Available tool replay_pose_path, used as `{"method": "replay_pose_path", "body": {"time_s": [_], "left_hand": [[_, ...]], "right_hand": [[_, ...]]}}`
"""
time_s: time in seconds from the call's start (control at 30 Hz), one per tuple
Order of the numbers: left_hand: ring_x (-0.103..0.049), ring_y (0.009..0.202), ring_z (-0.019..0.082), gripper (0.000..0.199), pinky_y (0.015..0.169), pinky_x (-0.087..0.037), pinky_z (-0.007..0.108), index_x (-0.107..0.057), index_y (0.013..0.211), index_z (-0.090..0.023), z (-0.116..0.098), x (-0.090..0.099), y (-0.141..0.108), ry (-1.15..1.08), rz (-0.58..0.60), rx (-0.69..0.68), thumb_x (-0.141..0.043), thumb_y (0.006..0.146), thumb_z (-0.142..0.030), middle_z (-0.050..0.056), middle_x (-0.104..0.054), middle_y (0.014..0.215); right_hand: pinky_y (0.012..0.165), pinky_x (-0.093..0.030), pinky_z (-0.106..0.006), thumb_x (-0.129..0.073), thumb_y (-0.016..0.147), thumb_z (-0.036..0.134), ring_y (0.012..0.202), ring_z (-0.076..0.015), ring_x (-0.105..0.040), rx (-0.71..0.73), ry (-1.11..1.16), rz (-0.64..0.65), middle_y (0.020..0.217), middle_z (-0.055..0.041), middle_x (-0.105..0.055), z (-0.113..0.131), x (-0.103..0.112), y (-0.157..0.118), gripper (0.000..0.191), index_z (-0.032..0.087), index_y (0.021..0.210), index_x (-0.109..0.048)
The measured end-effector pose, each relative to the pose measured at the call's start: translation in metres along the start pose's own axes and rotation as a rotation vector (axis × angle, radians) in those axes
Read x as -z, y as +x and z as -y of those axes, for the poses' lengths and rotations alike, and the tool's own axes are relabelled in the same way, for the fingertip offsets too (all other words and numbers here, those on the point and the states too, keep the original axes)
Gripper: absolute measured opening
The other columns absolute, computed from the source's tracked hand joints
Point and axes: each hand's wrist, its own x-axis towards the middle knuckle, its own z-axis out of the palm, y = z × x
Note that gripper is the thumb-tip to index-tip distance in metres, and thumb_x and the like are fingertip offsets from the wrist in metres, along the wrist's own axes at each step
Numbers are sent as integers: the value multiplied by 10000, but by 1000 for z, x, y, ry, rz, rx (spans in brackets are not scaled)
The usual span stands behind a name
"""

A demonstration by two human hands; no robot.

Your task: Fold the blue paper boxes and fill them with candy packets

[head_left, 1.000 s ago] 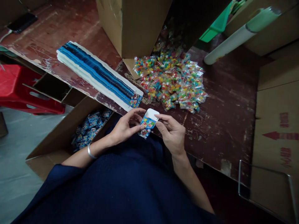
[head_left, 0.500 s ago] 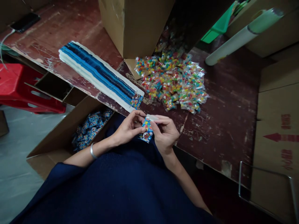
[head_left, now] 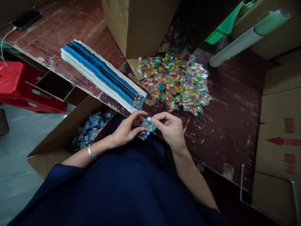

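Between both hands, in front of my body, is a small blue printed candy packet (head_left: 148, 126). My left hand (head_left: 129, 129) pinches its left side between thumb and fingers. At its upper right edge, my right hand (head_left: 171, 129) grips it with thumb and forefinger. Just beyond the hands lies a long fanned row of blue and white printed packets (head_left: 101, 73), overlapping one another. Right of that row is a heap of clear bags of colourful candies (head_left: 176, 83). Whether the held packet has anything inside cannot be seen.
An open carton (head_left: 54, 141) with several blue packets (head_left: 92, 128) stands below the table edge at left. A red stool (head_left: 21, 84) is beyond it. On the table (head_left: 225, 125) are a tall cardboard box (head_left: 141, 28), a white roll (head_left: 235, 45) and a phone (head_left: 27, 19).
The packet has turned, its top leaning further right, and the white flap at its top shows less. My right hand has shifted slightly right. The view has moved a little.
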Motion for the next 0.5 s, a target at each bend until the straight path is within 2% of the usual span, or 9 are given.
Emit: {"method": "replay_pose_path", "body": {"time_s": [0.17, 0.27, 0.37, 0.43, 0.5], "left_hand": [[-660, 1023, 191, 463, 919, -596, 323, -559, 1352, -218, -1, 3, 1, -33, 9, -4, -731, 924, -249, 77, -646, 1131], [-661, 983, 178, 489, 889, -591, 313, -576, 1364, -222, 1, 3, 0, -69, 7, 36, -753, 911, -272, 76, -648, 1147], [-671, 992, 180, 459, 877, -583, 302, -615, 1342, -209, 2, 4, -2, -116, 11, 70, -752, 912, -292, 93, -678, 1187], [-687, 990, 183, 397, 861, -579, 296, -649, 1295, -186, 0, 11, -2, -111, 28, 85, -732, 922, -294, 106, -704, 1197], [-701, 933, 175, 347, 814, -580, 290, -670, 1260, -173, -7, 27, -2, -25, 76, 111, -704, 931, -278, 111, -722, 1193]], "right_hand": [[578, -563, -283, -888, 760, 421, 669, -159, -674, -25, 36, -12, 796, -27, -751, -4, -3, 3, 266, 205, 741, -734], [645, -568, -292, -862, 803, 390, 704, -161, -683, 17, 11, -4, 803, -21, -751, -3, -6, 0, 237, 209, 729, -729], [733, -579, -322, -775, 900, 402, 776, -176, -706, 118, -87, 22, 854, -36, -763, 0, -6, -5, 290, 208, 694, -713], [798, -595, -346, -679, 979, 415, 863, -194, -732, 170, -142, 84, 942, -54, -780, -1, -7, -6, 305, 216, 761, -754], [860, -613, -370, -625, 1013, 421, 979, -214, -745, 205, -184, 153, 1065, -68, -783, -6, -8, -3, 272, 234, 906, -792]]}}
